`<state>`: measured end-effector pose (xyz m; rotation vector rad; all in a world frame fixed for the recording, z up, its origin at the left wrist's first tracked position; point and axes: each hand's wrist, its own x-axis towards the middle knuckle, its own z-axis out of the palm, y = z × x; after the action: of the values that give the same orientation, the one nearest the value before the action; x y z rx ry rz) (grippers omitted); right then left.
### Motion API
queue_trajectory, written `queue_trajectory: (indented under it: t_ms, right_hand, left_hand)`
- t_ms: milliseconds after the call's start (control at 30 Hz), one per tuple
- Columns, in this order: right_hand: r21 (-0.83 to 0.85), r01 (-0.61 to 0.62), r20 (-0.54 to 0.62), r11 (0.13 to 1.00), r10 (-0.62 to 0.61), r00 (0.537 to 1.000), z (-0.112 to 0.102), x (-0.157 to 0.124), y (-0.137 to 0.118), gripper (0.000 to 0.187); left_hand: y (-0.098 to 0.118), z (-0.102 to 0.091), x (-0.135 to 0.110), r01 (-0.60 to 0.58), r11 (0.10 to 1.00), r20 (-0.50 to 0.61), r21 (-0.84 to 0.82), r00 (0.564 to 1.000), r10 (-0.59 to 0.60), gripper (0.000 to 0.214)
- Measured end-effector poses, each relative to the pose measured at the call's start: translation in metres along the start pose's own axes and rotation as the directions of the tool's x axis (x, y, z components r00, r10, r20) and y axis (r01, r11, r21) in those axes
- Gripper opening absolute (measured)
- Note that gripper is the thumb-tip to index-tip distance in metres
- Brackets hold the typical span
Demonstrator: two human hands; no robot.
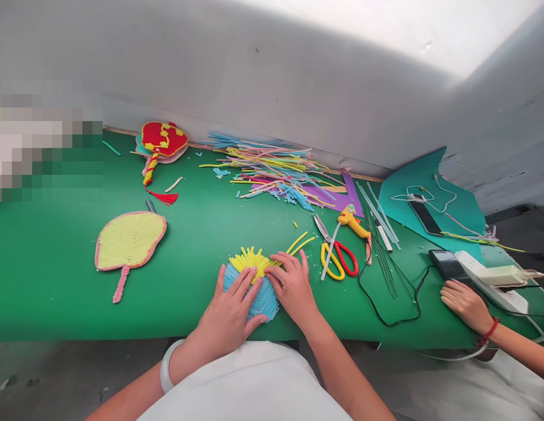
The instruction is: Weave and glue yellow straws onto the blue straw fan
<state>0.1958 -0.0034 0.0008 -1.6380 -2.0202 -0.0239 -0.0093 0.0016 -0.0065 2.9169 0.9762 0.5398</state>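
Observation:
In front of me on the green table lies a piece made of blue pipe cleaners (266,301) set side by side, with short yellow pipe cleaners (249,257) fanned over its top. My left hand (230,304) rests flat on its left side, fingers spread. At the upper right of the piece, my right hand (293,286) pinches a yellow pipe cleaner (272,264) between thumb and fingers; the fingers partly hide it. Two longer yellow lengths (300,242) stick out behind that hand. Scissors (335,251) with red and yellow handles lie to its right.
A yellow leaf-shaped fan (131,241) lies left, with a red tasselled fan (164,141) behind it. Loose pipe cleaners (272,166) are heaped at the wall. A glue gun (354,221) and its cord lie right. Another person's hand (467,304) touches a phone (451,266) beside a power strip (495,280).

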Motion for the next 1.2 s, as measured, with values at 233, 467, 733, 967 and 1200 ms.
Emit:
queue_trajectory:
  t_ms: [233,467,733,967,1200]
  right_hand:
    - [0.093,-0.026,-0.051,0.995,0.031,0.998,-0.0036,-0.0023,0.0054,0.022]
    - [0.103,-0.067,-0.178,0.992,0.084,0.98,-0.0036,-0.004,0.0055,0.022]
    - [0.118,-0.092,-0.216,0.989,0.116,0.969,-0.0017,-0.0039,0.0042,0.023]
    - [0.121,-0.101,-0.259,0.988,0.13,0.957,0.0009,-0.0043,0.0068,0.021]
    - [0.117,-0.096,-0.273,0.988,0.125,0.954,0.002,-0.005,0.0083,0.021]
  left_hand:
    - [0.0002,-0.0015,0.0002,0.012,1.0,0.002,-0.015,1.0,-0.012,0.068]
    - [0.0004,-0.0027,0.0004,-0.005,1.0,0.011,0.015,1.0,0.005,0.061]
    - [0.0005,-0.0025,0.0002,-0.007,0.999,0.007,0.033,1.0,0.007,0.061]
    - [0.0018,-0.0018,0.0007,0.011,1.0,-0.006,0.023,1.0,-0.011,0.061]
    - [0.0004,-0.0062,0.0012,-0.006,1.0,0.03,-0.002,1.0,0.007,0.056]
